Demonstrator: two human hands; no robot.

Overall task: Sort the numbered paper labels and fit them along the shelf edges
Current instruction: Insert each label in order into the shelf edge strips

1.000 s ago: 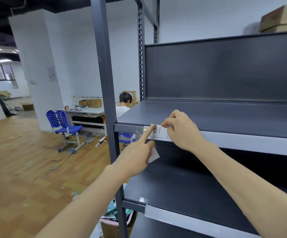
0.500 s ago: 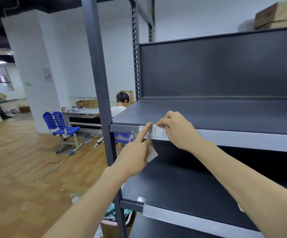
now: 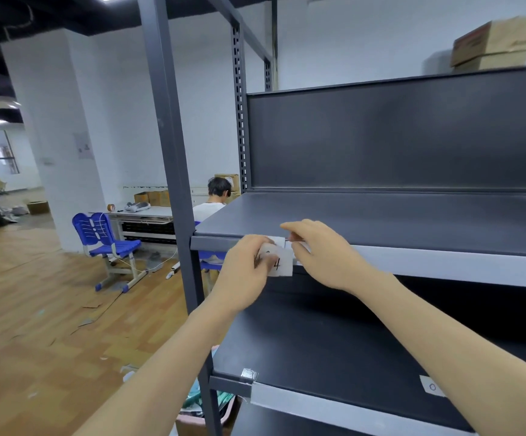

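Centrally, at the front edge of the dark metal shelf [image 3: 381,215], both hands meet: the left hand [image 3: 242,272] is pinched on a small stack of white paper labels [image 3: 279,262] — the top one marked "4" — while the right hand [image 3: 321,253] presses its fingertips to a label [image 3: 279,240] already sitting in the grey edge strip [image 3: 444,265]. At lower right another label [image 3: 432,386] lies on the lower shelf [image 3: 318,347]; to the left are wood flooring [image 3: 35,309], a blue chair [image 3: 104,240], a white pillar [image 3: 54,136] and a seated person [image 3: 214,199] — a cardboard box [image 3: 494,42] sits upper right.
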